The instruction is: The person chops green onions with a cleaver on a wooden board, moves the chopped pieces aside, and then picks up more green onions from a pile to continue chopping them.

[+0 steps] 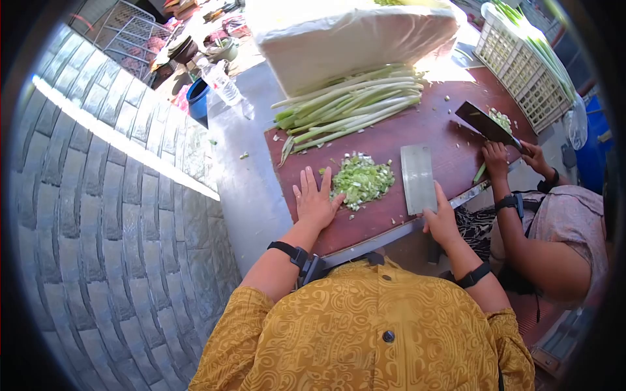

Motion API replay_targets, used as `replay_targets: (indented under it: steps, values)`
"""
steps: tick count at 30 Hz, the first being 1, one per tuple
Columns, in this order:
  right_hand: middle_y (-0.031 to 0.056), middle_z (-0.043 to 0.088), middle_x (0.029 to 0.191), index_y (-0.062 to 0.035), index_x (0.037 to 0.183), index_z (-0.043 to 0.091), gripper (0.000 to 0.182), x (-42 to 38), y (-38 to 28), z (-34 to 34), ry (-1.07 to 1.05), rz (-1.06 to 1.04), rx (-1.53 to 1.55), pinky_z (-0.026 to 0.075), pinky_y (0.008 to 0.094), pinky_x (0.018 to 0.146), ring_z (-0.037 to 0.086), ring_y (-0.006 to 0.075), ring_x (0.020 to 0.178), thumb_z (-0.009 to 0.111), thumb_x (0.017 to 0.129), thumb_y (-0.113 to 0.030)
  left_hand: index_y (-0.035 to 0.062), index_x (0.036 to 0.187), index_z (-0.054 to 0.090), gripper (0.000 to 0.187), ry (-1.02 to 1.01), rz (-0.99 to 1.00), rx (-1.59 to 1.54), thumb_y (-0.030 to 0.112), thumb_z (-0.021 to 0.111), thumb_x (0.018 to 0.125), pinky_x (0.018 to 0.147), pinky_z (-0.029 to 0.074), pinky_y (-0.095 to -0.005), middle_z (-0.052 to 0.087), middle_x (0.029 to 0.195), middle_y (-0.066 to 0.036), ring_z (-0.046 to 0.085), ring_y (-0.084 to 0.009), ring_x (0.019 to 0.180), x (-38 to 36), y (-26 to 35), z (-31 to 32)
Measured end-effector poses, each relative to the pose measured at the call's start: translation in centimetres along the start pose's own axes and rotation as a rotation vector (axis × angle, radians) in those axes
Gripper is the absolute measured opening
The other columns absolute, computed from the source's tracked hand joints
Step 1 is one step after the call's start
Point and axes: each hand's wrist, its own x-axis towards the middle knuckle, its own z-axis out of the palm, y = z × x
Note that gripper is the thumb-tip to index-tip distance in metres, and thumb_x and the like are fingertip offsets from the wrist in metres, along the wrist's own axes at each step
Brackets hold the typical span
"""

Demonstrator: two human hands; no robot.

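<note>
My left hand (pixel 315 201) lies flat with fingers spread on the reddish-brown cutting board (pixel 339 236), its thumb at the edge of a pile of chopped green onions (pixel 365 180). To the right of the pile, my right hand (pixel 443 223) grips a cleaver (pixel 417 174); its handle is hidden in my fingers. The broad blade points away from me, its flat face turned upward close over the board. Whole green onions (pixel 355 104) lie bunched across the far part of the board, beyond the chopped pile.
At my right, another person's hands (pixel 501 159) work with a dark-bladed cleaver (pixel 484 122) beside chopped pieces. A white crate (pixel 527 75) of green onions stands behind them. A white-covered box (pixel 358 49) and a plastic bottle (pixel 222 85) stand farther back; a brick wall (pixel 124 215) runs along the left.
</note>
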Motion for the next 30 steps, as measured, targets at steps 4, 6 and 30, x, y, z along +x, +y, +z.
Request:
replay_targets:
  steps: [4, 6, 30]
  values:
    - [0.0124, 0.062, 0.085, -0.0040, 0.147, 0.020, 0.073, 1.6, 1.3, -1.2, -0.041, 0.031, 0.039, 0.046, 0.0265, 0.044, 0.053, 0.0125, 0.046, 0.049, 0.082, 0.005, 0.0250, 0.149, 0.020, 0.085, 0.000, 0.110, -0.325, 0.066, 0.050, 0.081, 0.109, 0.015, -0.0607, 0.013, 0.152, -0.025, 0.010, -0.0397, 0.142, 2.0, 1.1, 1.2]
    - [0.0124, 0.063, 0.083, -0.0063, 0.147, 0.021, 0.073, 2.3, 1.5, -1.7, -0.067, 0.035, 0.029, 0.047, 0.0268, 0.045, 0.054, 0.0128, 0.047, 0.050, 0.082, 0.005, 0.0249, 0.149, 0.021, 0.094, -0.019, 0.144, -0.357, 0.067, 0.059, 0.074, 0.109, 0.015, -0.0601, 0.013, 0.152, -0.024, 0.010, -0.0397, 0.142, 1.9, 1.4, 0.6]
    - [0.0132, 0.065, 0.076, -0.0178, 0.147, 0.025, 0.074, 4.5, 0.4, 5.2, -0.217, -0.058, -0.205, 0.051, 0.0314, 0.055, 0.061, 0.0169, 0.058, 0.055, 0.082, 0.001, 0.0063, 0.125, 0.054, 0.057, 0.418, 0.146, -0.458, 0.038, 0.069, 0.080, 0.106, 0.031, -0.0465, 0.040, 0.139, -0.022, 0.036, -0.0399, 0.130, 3.4, 7.6, 3.3]
